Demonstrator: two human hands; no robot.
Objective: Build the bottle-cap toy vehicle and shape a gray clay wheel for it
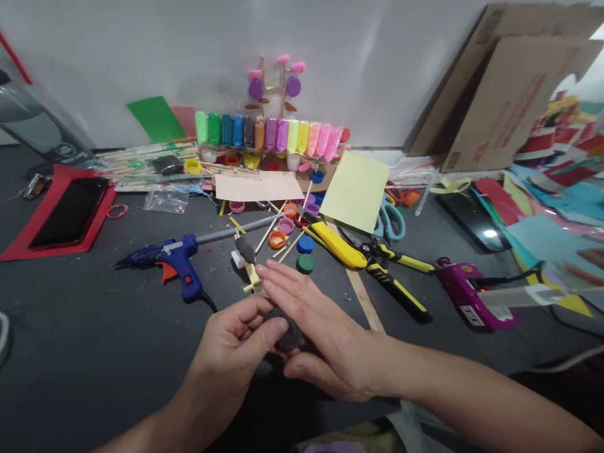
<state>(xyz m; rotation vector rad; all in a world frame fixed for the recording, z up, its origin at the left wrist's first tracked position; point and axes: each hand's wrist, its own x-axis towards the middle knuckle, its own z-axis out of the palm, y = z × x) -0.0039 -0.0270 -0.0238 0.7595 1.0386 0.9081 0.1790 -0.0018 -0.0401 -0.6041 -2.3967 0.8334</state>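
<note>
A round dark grey clay piece (287, 333) is between my two hands near the table's front edge. My left hand (236, 346) is closed on it, with the thumb pressed on its face. My right hand (321, 327) lies against its right side, fingers stretched out and pointing to the upper left. Just beyond my fingertips stands a small pale yellow figure (252, 274) with a dark grey lump (244, 249) on top and a white cap (238, 258) beside it. The clay's underside is hidden by my fingers.
A blue glue gun (177, 259) lies at left. Coloured caps (306, 244), a yellow cutter (340, 244) and pliers (399, 292) lie beyond and right. Clay packets (271, 133) line the back. A purple glue gun (476, 299) and phone (474, 220) are at right.
</note>
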